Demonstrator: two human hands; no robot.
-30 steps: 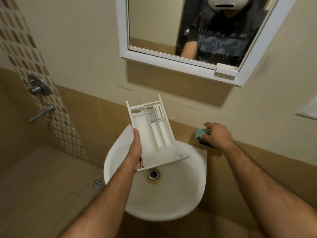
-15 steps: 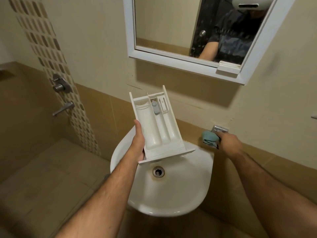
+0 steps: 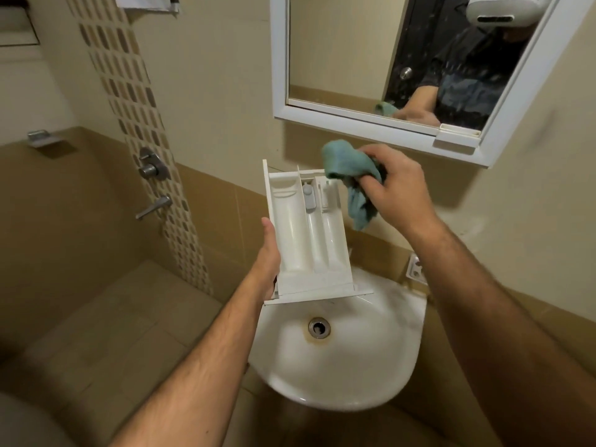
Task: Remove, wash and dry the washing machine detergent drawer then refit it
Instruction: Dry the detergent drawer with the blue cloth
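The white detergent drawer [image 3: 306, 233] has three long compartments and a grey siphon cap near its far end. My left hand [image 3: 269, 262] grips its left side and holds it tilted above the white basin [image 3: 380, 359], front panel toward me. My right hand [image 3: 392, 188] is closed on a crumpled teal cloth [image 3: 348, 169], raised at the drawer's far right corner. The cloth hangs down beside the drawer's right wall; whether it touches the drawer I cannot tell.
A white-framed mirror [image 3: 280, 59] hangs on the wall right above my hands. Shower valve [image 3: 151, 167] and spout [image 3: 154, 206] sit on the tiled wall at left. The basin tap [image 3: 416, 267] peeks out behind my right forearm. Tiled floor lies at lower left.
My right hand picked the teal cloth up from the ledge by the basin and carried it up and left to the drawer's far end. The drawer stayed in my left hand.
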